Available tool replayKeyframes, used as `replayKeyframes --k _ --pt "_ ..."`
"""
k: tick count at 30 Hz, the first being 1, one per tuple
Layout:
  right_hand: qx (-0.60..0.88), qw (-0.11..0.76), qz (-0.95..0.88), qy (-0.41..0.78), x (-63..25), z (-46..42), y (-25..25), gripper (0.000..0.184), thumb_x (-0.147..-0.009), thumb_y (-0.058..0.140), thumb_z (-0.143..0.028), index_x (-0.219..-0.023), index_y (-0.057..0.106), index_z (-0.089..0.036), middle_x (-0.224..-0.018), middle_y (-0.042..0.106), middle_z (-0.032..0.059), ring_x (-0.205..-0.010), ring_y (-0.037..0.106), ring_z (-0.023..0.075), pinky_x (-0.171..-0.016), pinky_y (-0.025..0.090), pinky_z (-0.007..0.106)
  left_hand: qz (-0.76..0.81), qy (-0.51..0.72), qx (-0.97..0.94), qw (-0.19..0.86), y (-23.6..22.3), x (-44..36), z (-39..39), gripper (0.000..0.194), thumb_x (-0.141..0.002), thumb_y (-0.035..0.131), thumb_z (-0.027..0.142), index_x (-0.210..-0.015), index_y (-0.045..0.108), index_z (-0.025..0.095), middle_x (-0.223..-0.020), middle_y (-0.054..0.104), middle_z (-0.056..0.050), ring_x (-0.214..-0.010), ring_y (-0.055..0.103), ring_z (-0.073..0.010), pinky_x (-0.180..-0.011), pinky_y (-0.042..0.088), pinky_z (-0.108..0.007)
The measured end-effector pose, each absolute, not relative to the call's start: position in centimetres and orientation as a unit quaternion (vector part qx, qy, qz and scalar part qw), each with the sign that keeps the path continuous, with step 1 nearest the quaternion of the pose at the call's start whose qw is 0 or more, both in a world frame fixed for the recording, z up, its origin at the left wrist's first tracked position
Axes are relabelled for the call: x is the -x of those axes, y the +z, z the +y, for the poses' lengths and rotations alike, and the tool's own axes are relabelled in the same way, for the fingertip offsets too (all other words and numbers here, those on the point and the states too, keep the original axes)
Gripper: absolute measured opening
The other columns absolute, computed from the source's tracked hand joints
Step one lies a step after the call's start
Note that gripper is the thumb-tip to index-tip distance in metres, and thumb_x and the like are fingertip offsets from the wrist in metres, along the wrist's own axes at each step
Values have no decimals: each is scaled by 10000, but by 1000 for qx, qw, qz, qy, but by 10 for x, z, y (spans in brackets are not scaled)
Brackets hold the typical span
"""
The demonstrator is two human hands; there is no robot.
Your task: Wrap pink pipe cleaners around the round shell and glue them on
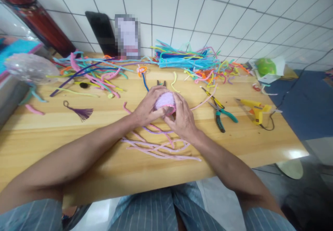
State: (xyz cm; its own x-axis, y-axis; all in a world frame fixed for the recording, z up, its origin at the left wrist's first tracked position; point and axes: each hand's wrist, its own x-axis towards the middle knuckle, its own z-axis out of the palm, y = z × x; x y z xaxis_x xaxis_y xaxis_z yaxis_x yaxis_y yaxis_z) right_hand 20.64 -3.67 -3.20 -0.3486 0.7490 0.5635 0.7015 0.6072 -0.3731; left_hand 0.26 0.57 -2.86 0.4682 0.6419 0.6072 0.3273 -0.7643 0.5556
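Both my hands meet over the middle of the wooden table (78,144). My left hand (147,106) is curled round the left side of a pale purple and pink pipe-cleaner ball (165,101). My right hand (182,114) grips the ball's right and lower side, fingers closed on it. Loose pink and lilac pipe cleaners (158,146) lie on the table just under my wrists. The ball's underside is hidden by my fingers.
Heaps of coloured pipe cleaners (187,62) line the table's back edge by the tiled wall. Teal-handled pliers (221,114), a yellow glue gun (256,109), a purple tassel (82,112), black plier tips (161,83), a dark phone (101,33) and a green object (265,66) also sit here.
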Motion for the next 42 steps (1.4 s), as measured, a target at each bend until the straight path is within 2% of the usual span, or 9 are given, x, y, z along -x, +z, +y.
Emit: replayKeyframes --k 3,11,15,23,30,36,42 --pt "437 370 -819 35 -208 -35 -34 791 -980 668 -410 -1621 307 -119 -1574 528 261 -1501 509 349 -1227 482 584 294 422 -836 192 -28 -4 7 513 -996 578 436 -1440 514 188 -1435 584 -178 -1401 513 -321 -1220 423 -556" --pt "435 366 -822 38 -210 -34 -36 818 -966 689 -395 -1634 296 -134 -1569 527 276 -1493 520 373 -1198 498 626 292 437 -825 209 -33 -6 10 550 -975 603 471 -1432 520 175 -1419 564 -197 -1392 523 -329 -1213 432 -565" --pt "430 376 -820 33 -208 -36 -35 831 -964 688 -354 -1655 272 -156 -1566 534 266 -1485 533 375 -1181 519 631 278 442 -827 208 -33 -5 7 543 -996 601 414 -1477 483 190 -1443 543 -206 -1412 510 -343 -1200 443 -607" --pt "456 371 -807 56 -203 -47 -27 827 -1005 644 -379 -1694 227 -187 -1562 548 245 -1456 568 378 -1139 575 623 277 445 -820 229 -29 -3 -3 633 -1009 629 378 -1585 387 272 -1481 540 -179 -1471 464 -343 -1217 446 -594" --pt "467 387 -792 71 -205 -50 -33 795 -995 652 -386 -1678 297 -188 -1492 616 239 -1363 651 387 -1054 640 586 307 400 -823 261 -30 -2 -8 727 -987 631 398 -1635 321 288 -1534 516 -192 -1489 453 -375 -1214 454 -619" --pt "457 372 -806 66 -206 -49 -34 815 -1002 653 -336 -1691 243 -194 -1565 554 227 -1463 564 360 -1149 574 579 283 428 -824 241 -30 -1 -5 662 -1017 608 391 -1615 341 294 -1525 510 -182 -1486 452 -367 -1219 436 -617" --pt "447 388 -806 26 -205 -41 -42 806 -1008 633 -363 -1684 235 -177 -1548 553 241 -1455 568 350 -1157 563 571 280 436 -822 238 -29 -2 -3 550 -1056 558 458 -1547 430 246 -1504 498 -189 -1482 454 -342 -1244 423 -579"
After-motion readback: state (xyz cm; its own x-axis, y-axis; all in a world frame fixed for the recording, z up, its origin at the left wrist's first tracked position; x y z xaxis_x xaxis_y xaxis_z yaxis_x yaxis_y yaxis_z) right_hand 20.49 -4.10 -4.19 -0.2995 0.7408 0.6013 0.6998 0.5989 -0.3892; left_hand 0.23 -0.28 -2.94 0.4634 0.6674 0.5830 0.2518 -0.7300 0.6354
